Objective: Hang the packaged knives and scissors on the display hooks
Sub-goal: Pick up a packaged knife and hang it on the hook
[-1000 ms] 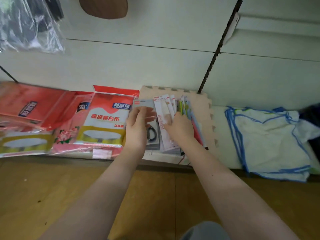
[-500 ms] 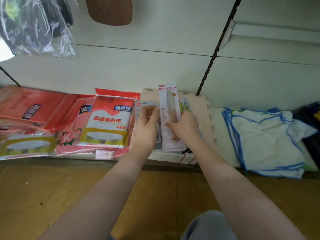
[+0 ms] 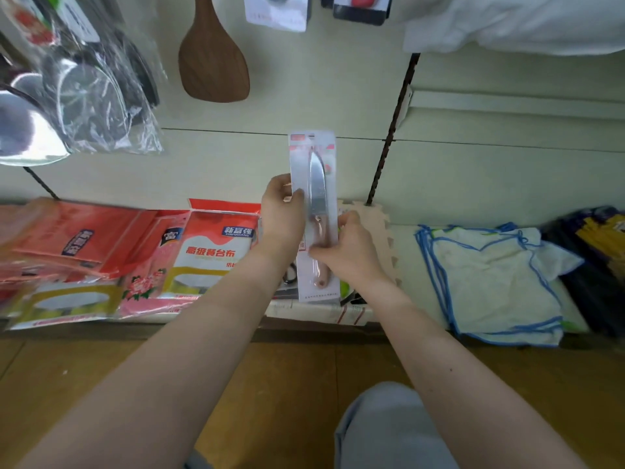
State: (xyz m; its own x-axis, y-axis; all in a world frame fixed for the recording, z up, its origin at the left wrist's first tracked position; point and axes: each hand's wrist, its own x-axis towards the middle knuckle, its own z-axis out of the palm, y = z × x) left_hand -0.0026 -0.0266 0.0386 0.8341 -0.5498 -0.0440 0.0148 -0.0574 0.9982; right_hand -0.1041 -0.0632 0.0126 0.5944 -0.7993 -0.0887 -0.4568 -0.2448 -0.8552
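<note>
Pale green wall panelling [image 3: 304, 96] fills most of my view, with a wooden spatula [image 3: 213, 59] and bagged metal ware [image 3: 77, 96] hanging at upper left and two carded items [image 3: 275, 11] at the top edge; I cannot make out the hooks themselves. Below runs the shelf [image 3: 406, 238], holding red tablecloth packs [image 3: 209, 252] on the left and folded blue-edged cloths [image 3: 490, 282] on the right, with a foam mat [image 3: 378, 218] between them. A few more packets [image 3: 291, 282] lie on that mat, mostly hidden behind my arms. I hold the packaged knife [image 3: 316, 211] upright above the shelf, clear of the wall, blade pointing up. My left hand [image 3: 282, 211] pinches the card's left edge at mid-height; my right hand [image 3: 348, 248] pinches it lower down, around the handle. To hang it well, I judge I should raise it toward the carded items above, keep it vertical, steady the top with my left hand, and thread the small slot [image 3: 311, 136] at the card's top onto a free hook rather than pushing the card flat against the wall.
</note>
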